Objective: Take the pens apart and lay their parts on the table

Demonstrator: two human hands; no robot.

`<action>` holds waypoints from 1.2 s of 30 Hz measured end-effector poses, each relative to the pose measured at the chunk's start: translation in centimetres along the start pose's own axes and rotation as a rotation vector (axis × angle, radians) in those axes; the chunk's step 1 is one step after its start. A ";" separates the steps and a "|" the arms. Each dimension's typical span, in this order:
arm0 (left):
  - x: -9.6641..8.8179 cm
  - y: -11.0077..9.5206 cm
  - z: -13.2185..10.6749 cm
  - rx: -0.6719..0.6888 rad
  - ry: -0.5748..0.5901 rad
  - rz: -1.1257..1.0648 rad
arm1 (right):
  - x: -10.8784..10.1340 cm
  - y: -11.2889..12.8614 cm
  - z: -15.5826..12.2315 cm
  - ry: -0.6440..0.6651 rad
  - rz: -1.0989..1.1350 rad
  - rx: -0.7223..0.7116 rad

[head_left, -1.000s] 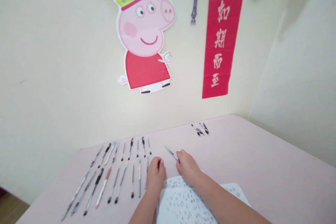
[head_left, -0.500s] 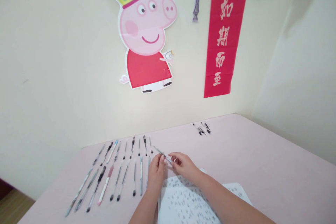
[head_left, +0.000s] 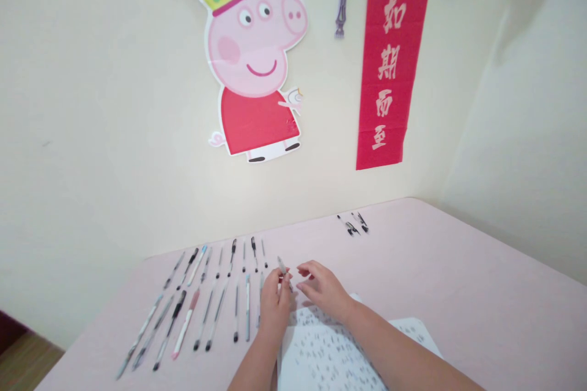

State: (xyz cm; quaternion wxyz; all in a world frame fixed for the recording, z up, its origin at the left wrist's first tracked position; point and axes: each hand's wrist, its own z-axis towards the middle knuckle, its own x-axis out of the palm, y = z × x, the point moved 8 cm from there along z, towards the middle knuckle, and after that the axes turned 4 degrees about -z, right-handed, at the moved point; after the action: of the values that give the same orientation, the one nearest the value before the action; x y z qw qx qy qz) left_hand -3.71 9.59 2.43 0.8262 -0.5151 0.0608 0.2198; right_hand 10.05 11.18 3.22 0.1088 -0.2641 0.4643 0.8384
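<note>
Nearest lies the written-on paper (head_left: 325, 357), partly under the right forearm. Just beyond it, the left hand (head_left: 276, 296) pinches a slim pen (head_left: 282, 266) between thumb and fingers, its far end poking out past them. The right hand (head_left: 320, 286) is close beside — thumb and fingers curved apart, nothing visible between them. The pen looks light and stiff, probably smooth enough to roll or slip; the middle of the barrel seems the surest place to pinch. To the left, pens, among them a pink one (head_left: 186, 325), lie in two rows on the counter (head_left: 435, 281) — small black pieces (head_left: 351, 228) lie farthest off.
</note>
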 end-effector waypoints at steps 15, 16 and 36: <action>1.3 -1.7 -0.5 0.137 0.155 0.350 | -0.9 -3.4 0.2 -0.133 0.209 0.205; 1.4 -1.8 -0.5 0.142 0.161 0.354 | -0.9 -3.4 0.2 -0.132 0.204 0.212; 2.0 -2.0 -0.6 0.097 0.255 0.397 | -0.1 -5.1 0.3 -0.102 0.164 0.277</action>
State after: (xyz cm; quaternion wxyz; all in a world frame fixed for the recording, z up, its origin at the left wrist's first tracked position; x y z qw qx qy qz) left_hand -1.01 8.94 3.17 0.7763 -0.4763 0.2751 0.3079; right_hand 12.20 14.16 -0.26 0.0986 -0.1650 0.5891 0.7849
